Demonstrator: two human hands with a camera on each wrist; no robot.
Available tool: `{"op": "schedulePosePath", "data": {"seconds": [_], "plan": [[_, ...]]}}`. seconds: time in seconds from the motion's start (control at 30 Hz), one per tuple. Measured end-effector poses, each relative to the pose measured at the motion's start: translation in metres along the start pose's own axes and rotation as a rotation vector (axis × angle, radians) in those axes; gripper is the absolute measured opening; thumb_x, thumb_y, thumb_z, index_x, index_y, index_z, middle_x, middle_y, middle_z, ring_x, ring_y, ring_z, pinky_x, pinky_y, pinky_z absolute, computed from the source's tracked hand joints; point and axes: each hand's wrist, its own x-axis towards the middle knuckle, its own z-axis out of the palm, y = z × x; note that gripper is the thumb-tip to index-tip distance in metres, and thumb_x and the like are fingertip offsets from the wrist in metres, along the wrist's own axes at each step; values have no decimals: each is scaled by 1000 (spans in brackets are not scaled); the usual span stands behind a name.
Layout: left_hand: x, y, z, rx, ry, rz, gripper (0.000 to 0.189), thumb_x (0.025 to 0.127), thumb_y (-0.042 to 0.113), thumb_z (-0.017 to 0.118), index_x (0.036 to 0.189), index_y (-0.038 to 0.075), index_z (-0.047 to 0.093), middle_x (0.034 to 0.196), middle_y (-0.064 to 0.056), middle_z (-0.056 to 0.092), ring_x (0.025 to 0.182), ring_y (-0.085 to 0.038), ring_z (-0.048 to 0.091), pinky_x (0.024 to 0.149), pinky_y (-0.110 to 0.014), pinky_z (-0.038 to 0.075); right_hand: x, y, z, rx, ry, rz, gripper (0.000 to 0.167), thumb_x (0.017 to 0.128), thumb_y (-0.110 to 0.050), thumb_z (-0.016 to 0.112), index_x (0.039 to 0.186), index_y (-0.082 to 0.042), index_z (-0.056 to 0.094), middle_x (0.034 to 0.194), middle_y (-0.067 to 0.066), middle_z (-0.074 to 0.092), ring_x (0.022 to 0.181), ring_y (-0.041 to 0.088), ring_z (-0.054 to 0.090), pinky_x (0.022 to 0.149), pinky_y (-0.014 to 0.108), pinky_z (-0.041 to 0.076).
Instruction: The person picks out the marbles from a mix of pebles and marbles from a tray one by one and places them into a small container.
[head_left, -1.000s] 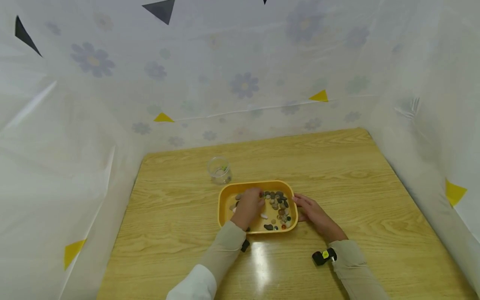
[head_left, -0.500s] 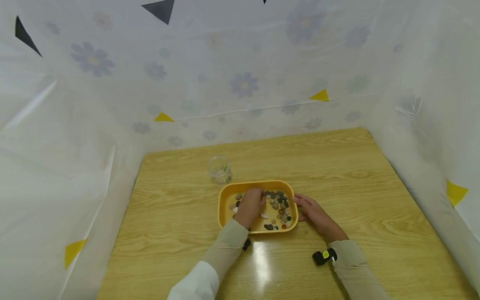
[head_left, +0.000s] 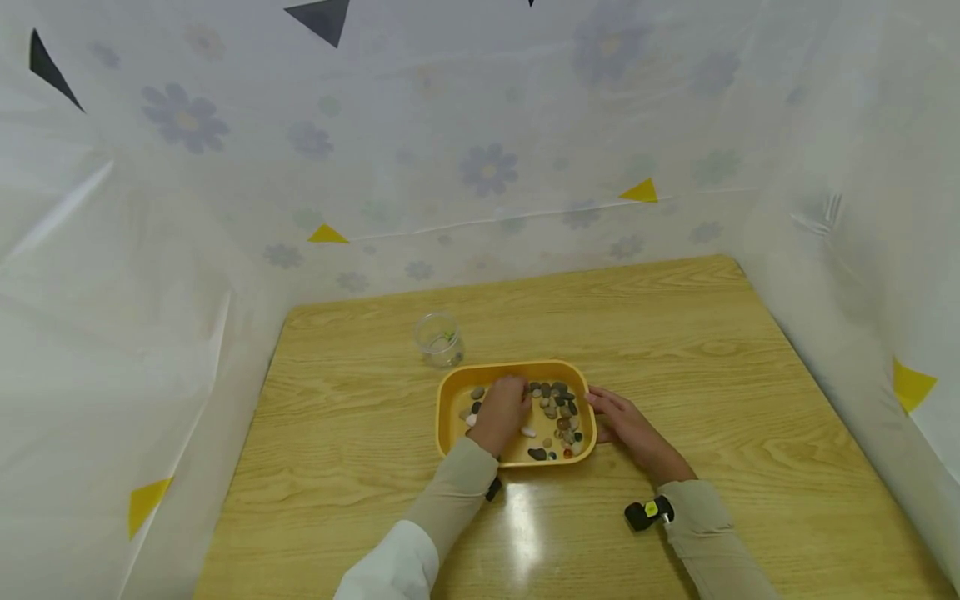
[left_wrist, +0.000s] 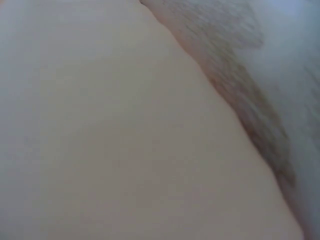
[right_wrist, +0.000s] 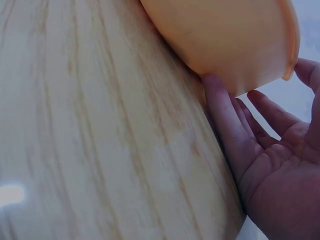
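A yellow rectangular tray [head_left: 517,462] lies on the wooden table with pebbles [head_left: 551,411] scattered over its floor. My left hand [head_left: 500,414] reaches down into its middle, knuckles up. Its fingertips and anything under them are hidden; the left wrist view gives only a blurred pale surface across most of the frame. A small white stone [head_left: 528,432] lies just right of that hand. Outside the tray's right end, my right hand [head_left: 632,431] touches the wall with extended fingers. From the right wrist, the fingertips [right_wrist: 216,85] meet the outer wall near the table.
Behind the tray's far left corner stands a clear round cup [head_left: 438,342] with something small and green inside. Wood-grain table [head_left: 337,417] surrounds the tray, and white floral sheeting [head_left: 487,125] hangs along the back and both sides.
My left hand has shifted slightly right inside the tray, with its fingertips drawn further under the knuckles, and then stays put. The right hand and the tray look still.
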Motion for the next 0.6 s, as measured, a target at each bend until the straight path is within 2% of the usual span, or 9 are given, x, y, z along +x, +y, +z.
{"op": "schedulePosePath", "data": {"seconds": [0.33,0.6], "plan": [[-1,2,-2,-14,3,3,10,88,8,61,79,10,64,70,0,57,59,-11,47,53,-23,38,-1,-2,2,-24,24,11,65,92,-49,51,143,-12,35,132,21,43,102,29,60,76,41,53],[0,1,-2,-22,-5,16,21,89,6,57,69,12,57,59,2,47,53,-11,35,50,-23,29,-1,-2,2,-15,17,4,65,92,-48,50,142,-11,35,130,22,43,102,30,60,76,41,53]]}}
